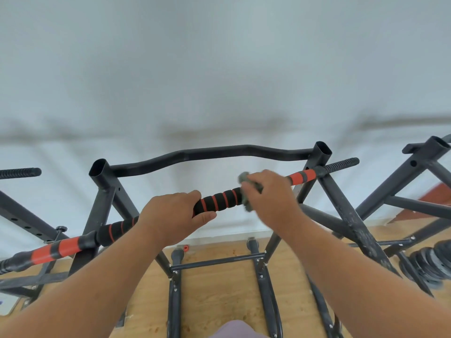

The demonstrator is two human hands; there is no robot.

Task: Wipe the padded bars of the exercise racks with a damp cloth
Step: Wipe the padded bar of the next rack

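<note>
The left hand [174,217] gripped the padded bar [220,200]; just beside it, the right hand [269,197] clutched the cloth [245,178] around the bar.

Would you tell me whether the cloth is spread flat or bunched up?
Bunched: the grey cloth sits crumpled in the right hand, pressed around the padded bar.

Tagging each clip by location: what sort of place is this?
Probably a gym or a home workout room. A black exercise rack carries a padded bar, weight plates lie on the wooden floor, and more racks stand on either side.
</note>
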